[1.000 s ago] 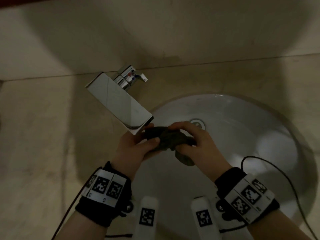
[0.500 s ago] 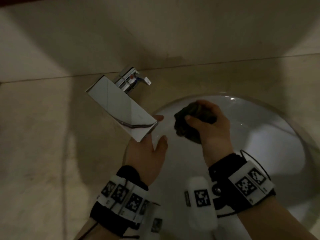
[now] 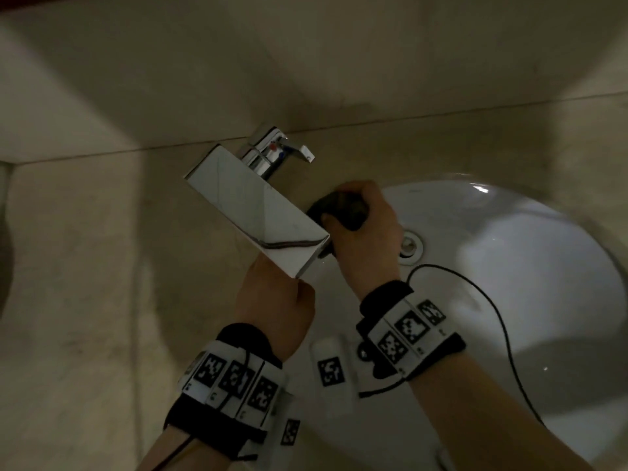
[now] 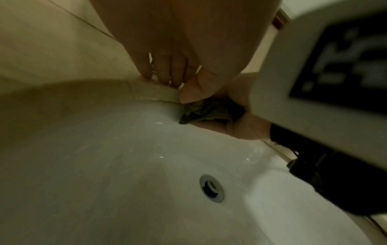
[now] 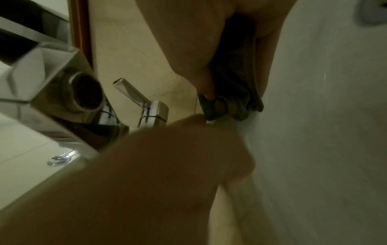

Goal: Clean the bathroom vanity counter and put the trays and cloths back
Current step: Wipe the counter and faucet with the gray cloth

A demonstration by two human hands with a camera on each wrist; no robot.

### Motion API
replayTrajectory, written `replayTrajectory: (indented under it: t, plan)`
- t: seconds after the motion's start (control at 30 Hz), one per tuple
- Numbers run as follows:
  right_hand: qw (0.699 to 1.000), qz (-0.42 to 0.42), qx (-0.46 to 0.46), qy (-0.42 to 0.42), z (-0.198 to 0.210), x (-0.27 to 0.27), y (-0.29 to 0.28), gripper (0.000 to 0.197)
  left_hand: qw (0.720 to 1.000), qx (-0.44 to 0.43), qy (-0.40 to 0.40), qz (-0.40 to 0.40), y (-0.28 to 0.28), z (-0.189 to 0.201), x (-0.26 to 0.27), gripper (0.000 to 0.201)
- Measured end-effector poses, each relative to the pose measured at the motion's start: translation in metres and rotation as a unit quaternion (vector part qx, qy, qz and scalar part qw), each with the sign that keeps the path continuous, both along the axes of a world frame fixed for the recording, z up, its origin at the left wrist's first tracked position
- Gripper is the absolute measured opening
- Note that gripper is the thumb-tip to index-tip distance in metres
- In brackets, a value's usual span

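A dark cloth (image 3: 343,209) is bunched in my right hand (image 3: 367,239), which grips it and presses it against the back-left rim of the white sink (image 3: 509,266), just right of the chrome faucet (image 3: 255,212). The right wrist view shows the cloth (image 5: 234,99) wedged between my fingers and the basin wall. My left hand (image 3: 275,297) reaches under the faucet's flat spout, which hides its fingers in the head view. In the left wrist view its straight fingers (image 4: 161,73) rest on the counter edge at the basin rim, holding nothing, next to the cloth (image 4: 209,111).
The beige stone counter (image 3: 85,266) spreads left of the sink and meets a tiled wall behind. The faucet handle (image 3: 299,153) points right. The drain (image 3: 411,246) sits near my right hand. A black cable (image 3: 492,300) loops over the basin from my right wrist.
My left hand has let go of the cloth and moved under the spout to the rim. My right hand has carried the cloth from mid-basin up and left to the rim beside the faucet.
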State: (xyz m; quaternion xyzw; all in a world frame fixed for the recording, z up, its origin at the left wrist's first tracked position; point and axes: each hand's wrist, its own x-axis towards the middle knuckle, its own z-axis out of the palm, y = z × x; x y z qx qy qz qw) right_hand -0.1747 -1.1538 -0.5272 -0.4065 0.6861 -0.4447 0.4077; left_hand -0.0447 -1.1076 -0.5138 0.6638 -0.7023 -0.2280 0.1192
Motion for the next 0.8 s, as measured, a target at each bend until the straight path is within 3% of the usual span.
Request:
replayTrajectory:
  t: [0.07,0.2,0.33,0.4,0.47,0.53,0.7,0.8]
  plan:
    - [1.0,-0.023,0.011,0.014,0.002,-0.015,-0.005,0.031,1.0,0.015,-0.02,-0.014,-0.003,0.01,-0.002,0.034]
    - [0.993,-0.11,0.033,0.031,0.007,-0.041,-0.021,0.03,0.995,0.094,-0.013,0.013,-0.007,0.016,-0.004,0.018]
    - [0.995,-0.066,0.033,0.063,0.008,-0.015,-0.017,0.032,0.997,0.071,0.015,0.002,-0.004,0.014,-0.003,0.008]
    - [0.997,-0.01,0.024,0.073,0.006,0.004,-0.01,0.032,0.998,0.064,0.008,-0.004,-0.003,0.011,-0.002,0.036]
    - [0.996,0.023,0.017,0.083,0.004,0.011,-0.005,0.032,0.998,0.061,0.005,0.003,-0.004,0.012,-0.001,0.044]
    - [0.995,0.023,0.023,0.093,0.003,0.0,-0.009,0.031,0.998,0.058,0.015,0.008,-0.005,0.014,0.0,0.048]
    - [0.992,-0.076,0.01,0.101,0.024,-0.067,-0.029,0.031,0.997,0.049,0.057,0.014,-0.006,0.02,0.0,0.049]
    - [0.992,-0.05,-0.025,0.116,0.036,-0.08,-0.04,0.031,0.999,0.03,0.033,-0.013,-0.003,0.015,-0.002,0.039]
